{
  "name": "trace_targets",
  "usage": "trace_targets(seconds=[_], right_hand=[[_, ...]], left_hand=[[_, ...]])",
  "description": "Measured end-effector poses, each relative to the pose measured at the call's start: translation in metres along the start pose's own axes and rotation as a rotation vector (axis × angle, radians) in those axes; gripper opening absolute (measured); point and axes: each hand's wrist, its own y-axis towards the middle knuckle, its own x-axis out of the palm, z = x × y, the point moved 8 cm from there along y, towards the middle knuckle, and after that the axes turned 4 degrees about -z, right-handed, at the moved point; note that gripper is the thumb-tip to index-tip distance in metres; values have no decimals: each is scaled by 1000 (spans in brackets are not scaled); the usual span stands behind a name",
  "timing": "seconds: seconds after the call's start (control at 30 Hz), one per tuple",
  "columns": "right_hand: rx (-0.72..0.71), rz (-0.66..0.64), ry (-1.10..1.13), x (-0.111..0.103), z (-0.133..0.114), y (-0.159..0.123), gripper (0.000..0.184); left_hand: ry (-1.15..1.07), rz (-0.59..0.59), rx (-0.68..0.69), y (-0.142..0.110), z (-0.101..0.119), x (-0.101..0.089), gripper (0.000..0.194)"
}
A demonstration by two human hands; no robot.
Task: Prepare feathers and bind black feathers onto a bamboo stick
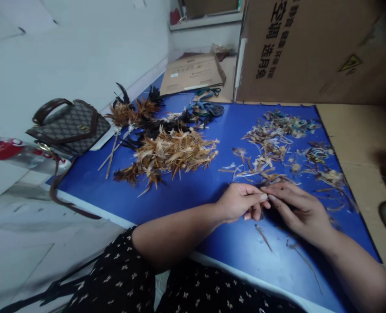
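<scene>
My left hand (241,202) and my right hand (299,208) meet fingertip to fingertip low over the blue table (196,191). Both pinch something thin between them, likely a feather, too small to make out. A heap of tan and brown feathers (173,152) lies to the left of my hands. Loose feather scraps (277,148) are strewn just beyond my fingers. A single thin feather (264,238) lies on the blue surface below my hands.
A patterned handbag (69,126) sits at the table's left edge beside a red and silver can (20,152). Dark feathers on sticks (128,115) lie at the back left. A large cardboard box (310,48) stands behind, and a flat box (193,74) further back.
</scene>
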Motion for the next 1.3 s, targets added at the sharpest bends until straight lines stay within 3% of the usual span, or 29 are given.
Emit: trace_targets(seconds=[0.2, 0.37, 0.63, 0.73, 0.87, 1.0, 1.13, 1.2, 1.3], right_hand=[[102, -88, 71, -6, 1, 3, 21], [145, -181, 82, -3, -5, 9, 27], [128, -64, -45, -1, -2, 10, 28], [147, -72, -171, -17, 15, 25, 25], [141, -68, -464, -38, 55, 64, 37], [160, -112, -586, -36, 94, 96, 41], [163, -225, -529, -31, 104, 104, 34], [208, -179, -540, -46, 109, 109, 35], [344, 21, -604, -82, 130, 123, 39]], left_hand=[[39, -86, -13, -3, 1, 8, 55], [-4, -110, -26, -2, -4, 11, 58], [-46, -13, 90, 2, -1, 2, 58], [-87, 27, 115, 5, 0, -1, 60], [-102, 8, 111, 6, 1, 2, 61], [-79, -7, 102, 4, 3, 2, 60], [-77, 28, 113, 3, 2, -3, 59], [-89, 64, 129, 4, 0, -6, 60], [-91, 119, 185, 7, 1, -9, 62]])
